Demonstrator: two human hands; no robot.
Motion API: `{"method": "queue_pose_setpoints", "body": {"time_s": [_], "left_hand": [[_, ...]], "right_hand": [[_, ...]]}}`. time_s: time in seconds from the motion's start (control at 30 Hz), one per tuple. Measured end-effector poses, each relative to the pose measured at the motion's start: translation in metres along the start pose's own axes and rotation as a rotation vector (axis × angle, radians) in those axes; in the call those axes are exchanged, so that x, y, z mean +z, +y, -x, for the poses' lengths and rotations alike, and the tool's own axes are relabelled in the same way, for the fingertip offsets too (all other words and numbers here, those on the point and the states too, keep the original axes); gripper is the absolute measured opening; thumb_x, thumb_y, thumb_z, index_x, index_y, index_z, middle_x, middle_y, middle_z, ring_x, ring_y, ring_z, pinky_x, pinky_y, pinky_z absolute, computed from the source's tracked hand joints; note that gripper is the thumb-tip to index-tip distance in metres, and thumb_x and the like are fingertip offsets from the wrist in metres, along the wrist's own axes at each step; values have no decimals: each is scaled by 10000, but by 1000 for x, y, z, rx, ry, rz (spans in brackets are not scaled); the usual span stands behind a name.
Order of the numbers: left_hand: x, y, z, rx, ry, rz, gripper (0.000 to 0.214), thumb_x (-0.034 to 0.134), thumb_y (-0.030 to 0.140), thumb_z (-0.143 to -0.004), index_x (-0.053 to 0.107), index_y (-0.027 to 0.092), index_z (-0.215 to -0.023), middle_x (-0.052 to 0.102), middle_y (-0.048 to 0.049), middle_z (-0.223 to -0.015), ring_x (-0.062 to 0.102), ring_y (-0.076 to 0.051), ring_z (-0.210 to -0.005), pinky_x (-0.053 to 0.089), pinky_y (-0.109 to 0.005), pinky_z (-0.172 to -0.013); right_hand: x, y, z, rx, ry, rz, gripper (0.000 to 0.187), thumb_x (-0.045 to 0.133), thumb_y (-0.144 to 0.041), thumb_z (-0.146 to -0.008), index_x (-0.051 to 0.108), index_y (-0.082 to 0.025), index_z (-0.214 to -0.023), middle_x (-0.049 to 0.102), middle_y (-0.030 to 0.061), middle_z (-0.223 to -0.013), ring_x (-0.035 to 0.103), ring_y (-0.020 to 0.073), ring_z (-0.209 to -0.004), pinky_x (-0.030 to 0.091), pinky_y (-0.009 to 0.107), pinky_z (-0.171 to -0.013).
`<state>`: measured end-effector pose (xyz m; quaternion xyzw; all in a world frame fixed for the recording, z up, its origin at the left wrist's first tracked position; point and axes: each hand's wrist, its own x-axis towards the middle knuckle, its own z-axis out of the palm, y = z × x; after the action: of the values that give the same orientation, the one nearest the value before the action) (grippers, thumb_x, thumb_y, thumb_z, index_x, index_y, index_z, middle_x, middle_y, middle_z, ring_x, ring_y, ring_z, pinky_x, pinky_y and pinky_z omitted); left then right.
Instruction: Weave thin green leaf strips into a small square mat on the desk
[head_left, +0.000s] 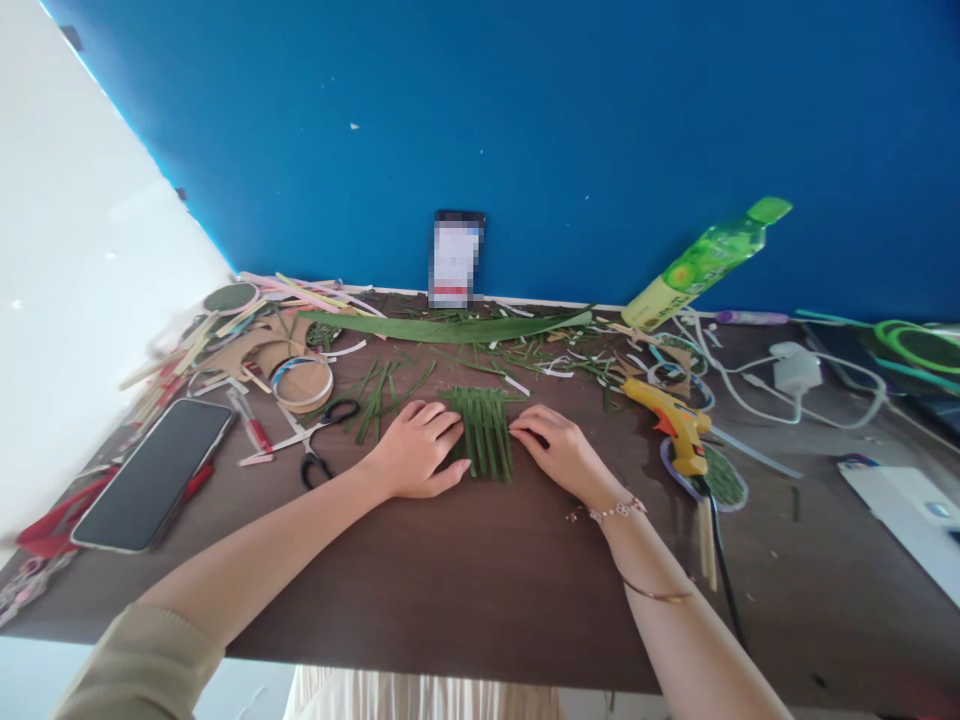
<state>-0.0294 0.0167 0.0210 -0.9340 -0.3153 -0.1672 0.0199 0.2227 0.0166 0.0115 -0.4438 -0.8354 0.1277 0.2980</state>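
Note:
A small woven mat of green leaf strips point(484, 435) lies on the dark table between my hands. Its upper part is interlaced, while the lower ends hang loose side by side toward me. My left hand point(421, 450) rests palm down at the mat's left edge, fingertips against it and thumb spread apart. At the right edge, my right hand point(555, 448) has thumb and forefinger pinched together; anything between them is too small to make out. Left of my left hand are loose leaf strips point(382, 398) and black-handled scissors point(319, 440).
A long green leaf point(450, 328) lies behind the mat among scraps. A phone point(455, 260) leans against the blue wall; another phone point(154, 475) lies left. On the right are a yellow glue gun point(675, 425), a tilted green bottle point(705, 265) and a white charger point(796, 368).

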Motion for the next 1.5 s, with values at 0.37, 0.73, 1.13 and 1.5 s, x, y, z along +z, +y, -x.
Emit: {"method": "queue_pose_setpoints", "body": {"time_s": [0.37, 0.73, 1.13, 1.5], "left_hand": [[-9, 1, 2, -9, -56, -11, 366, 543, 484, -718, 569, 142, -844, 549, -96, -866, 474, -256, -867, 378, -393, -779], [-3, -4, 5, 145, 90, 41, 276, 494, 425, -818, 540, 157, -862, 576, -51, -775, 493, -205, -769, 356, -354, -716], [-4, -3, 5, 143, 328, -10, 188, 487, 322, -840, 505, 192, -706, 552, 11, -566, 471, -146, -589, 337, -299, -564], [-4, -1, 5, 227, 323, 17, 222, 503, 303, -844, 521, 186, -656, 542, 14, -552, 458, -133, -561, 359, -289, -574]], "right_hand": [[-3, -4, 0, -2, 39, -15, 151, 509, -216, -885, 653, -200, -840, 620, 55, -831, 596, 166, -778, 506, 311, -713], [-7, -5, 1, -42, 12, 53, 203, 500, -228, -879, 698, -203, -840, 598, 64, -806, 570, 171, -752, 506, 334, -703], [-6, -7, 1, -45, -4, 49, 213, 490, -229, -884, 698, -195, -847, 600, 69, -824, 560, 171, -765, 504, 342, -719], [-5, -9, 0, -46, 12, 29, 175, 518, -221, -868, 688, -195, -900, 600, 77, -883, 562, 183, -815, 504, 362, -758]]}}
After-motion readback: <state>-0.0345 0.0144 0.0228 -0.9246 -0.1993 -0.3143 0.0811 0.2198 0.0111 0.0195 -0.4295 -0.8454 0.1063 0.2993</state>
